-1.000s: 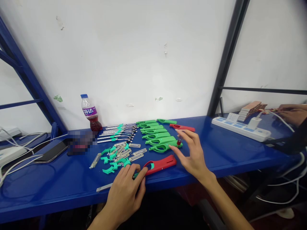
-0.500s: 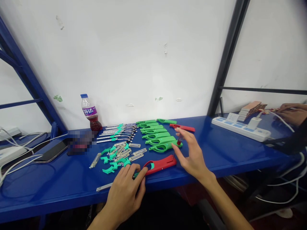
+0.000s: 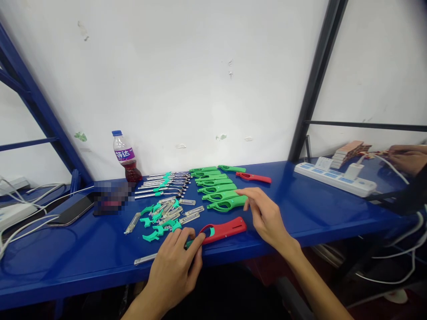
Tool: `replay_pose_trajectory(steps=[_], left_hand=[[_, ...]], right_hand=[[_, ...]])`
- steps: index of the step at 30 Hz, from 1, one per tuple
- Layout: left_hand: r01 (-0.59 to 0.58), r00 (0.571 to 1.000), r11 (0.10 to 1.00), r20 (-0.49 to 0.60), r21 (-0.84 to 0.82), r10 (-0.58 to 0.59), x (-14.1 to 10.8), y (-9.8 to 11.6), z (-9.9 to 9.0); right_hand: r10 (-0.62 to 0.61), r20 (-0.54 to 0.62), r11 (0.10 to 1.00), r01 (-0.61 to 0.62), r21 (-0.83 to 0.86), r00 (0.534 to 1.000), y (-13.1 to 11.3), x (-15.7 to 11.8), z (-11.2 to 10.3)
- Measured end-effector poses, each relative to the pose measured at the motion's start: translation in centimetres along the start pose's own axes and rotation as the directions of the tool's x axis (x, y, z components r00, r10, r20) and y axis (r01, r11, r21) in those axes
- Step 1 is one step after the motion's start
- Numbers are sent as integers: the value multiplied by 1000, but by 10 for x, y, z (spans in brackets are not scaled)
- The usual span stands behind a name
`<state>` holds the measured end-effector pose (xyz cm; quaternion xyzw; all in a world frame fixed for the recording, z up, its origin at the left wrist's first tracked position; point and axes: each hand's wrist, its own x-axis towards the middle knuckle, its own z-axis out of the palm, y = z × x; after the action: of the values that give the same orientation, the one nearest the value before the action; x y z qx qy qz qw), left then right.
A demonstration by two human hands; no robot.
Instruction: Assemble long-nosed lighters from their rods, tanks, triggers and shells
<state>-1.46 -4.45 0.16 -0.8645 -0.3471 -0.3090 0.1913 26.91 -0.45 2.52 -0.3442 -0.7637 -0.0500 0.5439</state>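
My left hand is closed around the handle end of a red long-necked lighter, near the table's front edge. A teal trigger shows in its loop, and the flat metal neck sticks out left of my hand. My right hand is just right of the lighter, fingers curled and index finger bent over the nearest green lighter casing. Anything between its fingertips is hidden from view. Teal triggers and clear fuel tanks lie in a loose pile beyond my left hand.
Several green casings lie in a row, with a red casing behind. Metal lighter rods with wires are lined up left. A drink bottle, a phone and a white power strip stand around. A co-worker's hand shows at right.
My right hand's fingers have gone from spread to curled. A small tool with a red and clear handle, at the lighter's right end before, is out of sight. The left hand stays still.
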Motion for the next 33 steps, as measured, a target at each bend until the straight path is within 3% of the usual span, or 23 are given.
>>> replay_pose_trajectory(steps=[5, 8, 11, 14, 17, 28, 33], left_hand=[[-1, 1000, 1000, 2, 1, 1, 0, 0, 2], [1, 1000, 1000, -1, -2, -1, -1, 0, 2], [0, 1000, 1000, -2, -9, 0, 0, 1, 1], [-2, 1000, 1000, 0, -10, 2, 0, 1, 2], [0, 1000, 1000, -6, -5, 0, 0, 0, 2], [0, 1000, 1000, -8, 6, 0, -1, 0, 2], [6, 997, 999, 79, 39, -9, -1, 0, -1]], right_hand=[[20, -39, 999, -21, -24, 999, -5, 1, -2], [57, 0, 998, -57, -21, 998, -7, 1, -4], [165, 148, 985, -154, -83, 975, -7, -1, -12], [279, 344, 955, -221, -198, 897, -6, -4, -24], [298, 447, 949, -212, -232, 844, -6, -7, -33], [306, 515, 952, -248, -180, 800, -8, -5, -31], [303, 515, 953, -239, -188, 802, -8, -4, -28]])
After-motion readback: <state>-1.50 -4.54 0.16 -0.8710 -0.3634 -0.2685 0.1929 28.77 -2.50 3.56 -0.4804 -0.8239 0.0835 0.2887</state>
